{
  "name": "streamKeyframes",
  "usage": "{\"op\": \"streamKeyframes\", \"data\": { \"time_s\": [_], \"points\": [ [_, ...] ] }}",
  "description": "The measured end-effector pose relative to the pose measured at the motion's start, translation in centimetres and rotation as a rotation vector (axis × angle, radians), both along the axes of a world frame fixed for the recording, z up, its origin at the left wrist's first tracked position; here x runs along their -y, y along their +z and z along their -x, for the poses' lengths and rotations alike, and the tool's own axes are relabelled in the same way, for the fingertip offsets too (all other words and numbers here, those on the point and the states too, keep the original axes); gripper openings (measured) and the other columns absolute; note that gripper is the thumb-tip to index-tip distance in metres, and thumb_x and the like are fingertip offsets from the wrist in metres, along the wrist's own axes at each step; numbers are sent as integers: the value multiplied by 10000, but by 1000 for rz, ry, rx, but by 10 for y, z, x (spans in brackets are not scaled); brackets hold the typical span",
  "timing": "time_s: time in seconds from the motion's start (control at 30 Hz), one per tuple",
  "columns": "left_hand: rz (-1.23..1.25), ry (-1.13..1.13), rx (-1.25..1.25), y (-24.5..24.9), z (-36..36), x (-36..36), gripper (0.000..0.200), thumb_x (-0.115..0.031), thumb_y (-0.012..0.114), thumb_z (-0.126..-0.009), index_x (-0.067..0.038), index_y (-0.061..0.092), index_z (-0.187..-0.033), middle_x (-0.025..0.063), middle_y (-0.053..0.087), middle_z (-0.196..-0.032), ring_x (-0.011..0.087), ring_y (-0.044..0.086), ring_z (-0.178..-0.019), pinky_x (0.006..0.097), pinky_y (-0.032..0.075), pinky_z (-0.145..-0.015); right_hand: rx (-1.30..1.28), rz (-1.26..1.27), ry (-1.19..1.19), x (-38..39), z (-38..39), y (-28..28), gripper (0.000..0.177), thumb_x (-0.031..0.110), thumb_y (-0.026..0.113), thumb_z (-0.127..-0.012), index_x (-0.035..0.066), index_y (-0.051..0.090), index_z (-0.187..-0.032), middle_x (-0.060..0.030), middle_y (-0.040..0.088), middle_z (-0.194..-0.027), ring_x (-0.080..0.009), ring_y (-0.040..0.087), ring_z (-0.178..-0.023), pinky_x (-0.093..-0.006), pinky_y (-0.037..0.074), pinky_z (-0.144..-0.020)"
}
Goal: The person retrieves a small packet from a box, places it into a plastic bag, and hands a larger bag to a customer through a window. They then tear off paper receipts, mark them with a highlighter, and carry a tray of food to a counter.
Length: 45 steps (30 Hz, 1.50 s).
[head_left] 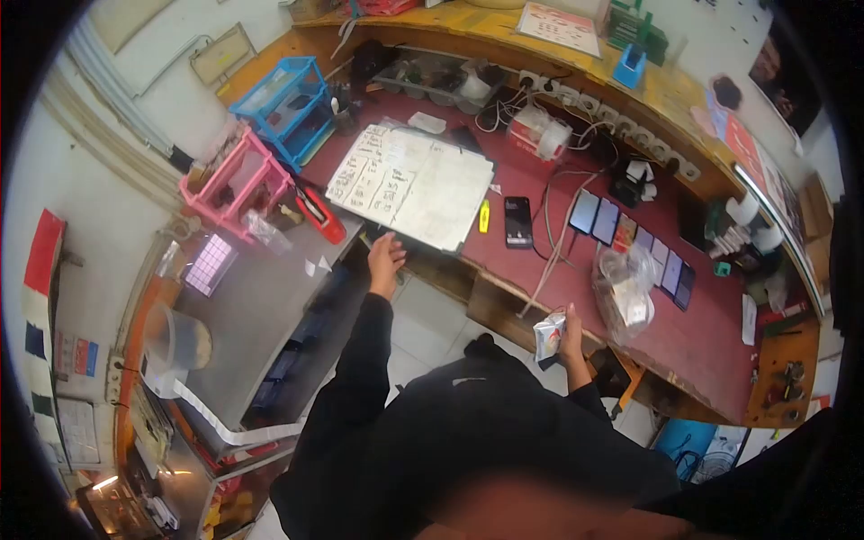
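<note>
My right hand (573, 337) is closed around a small silvery-white packet (548, 337) with a coloured print, held in front of the desk's near edge. My left hand (386, 261) reaches to the near edge of a white board (418, 193) covered in handwriting. Its fingers are somewhat bent and apart, with nothing visible in them. On the board's right lie a yellow highlighter (484, 217) and a dark phone (518, 222). Just beyond my right hand stands a clear plastic container (625, 292) with pale contents.
Several phones (606, 219) lie in a row on the red desk (513, 270), with charging cables running across it. Pink (236, 184) and blue (286, 112) racks stand at the left, near a red-handled tool (321, 218). A plastic tub (184, 346) sits on the grey side counter (256, 306).
</note>
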State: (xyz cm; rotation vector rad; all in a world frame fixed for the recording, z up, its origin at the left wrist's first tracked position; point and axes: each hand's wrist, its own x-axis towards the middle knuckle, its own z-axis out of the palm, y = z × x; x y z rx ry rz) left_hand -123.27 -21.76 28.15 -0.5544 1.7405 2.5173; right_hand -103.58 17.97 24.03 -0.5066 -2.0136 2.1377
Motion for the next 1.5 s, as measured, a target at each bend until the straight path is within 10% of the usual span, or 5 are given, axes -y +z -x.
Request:
{"op": "streamKeyframes", "data": {
  "time_s": [0.5,0.7,0.77,1.0,1.5],
  "points": [
    [322,-220,-413,17,551,-1,181,-223,533,-951,-85,638,-1007,-3,613,-777,71,533,-582,210,402,-501,181,-428,-153,35,289,90,426,317,600,-925,-17,606,-662,9,521,-565,-73,438,-554,-295,345,-497],
    [1116,-306,-877,7,734,-48,282,-251,522,-929,-33,638,-1066,141,691,-973,365,644,-909,450,500,-824,321,-417,-401,68,326,77,403,267,576,-945,-46,583,-692,5,505,-613,-84,421,-619,-295,335,-546],
    [1327,45,-1204,-40,801,-55,302,-225,554,-887,-43,636,-1112,150,649,-1124,353,588,-1072,485,441,-937,357,-477,-451,75,335,76,409,279,578,-945,-47,576,-698,4,504,-625,-82,416,-634,-293,334,-559],
    [1323,-39,-1070,-25,840,-17,335,-263,535,-897,-71,602,-1163,143,612,-1181,347,555,-1116,480,417,-963,781,-559,-556,87,319,46,420,322,587,-942,-52,607,-752,-26,553,-649,-95,450,-650,-291,350,-571],
    [1526,-561,-1124,-135,839,-64,413,-343,494,-919,-131,528,-1272,129,533,-1302,333,485,-1209,470,367,-1020,673,-633,-496,120,355,62,395,282,577,-947,-47,594,-728,-30,549,-637,-105,446,-638,-298,356,-579]
  ]
}}
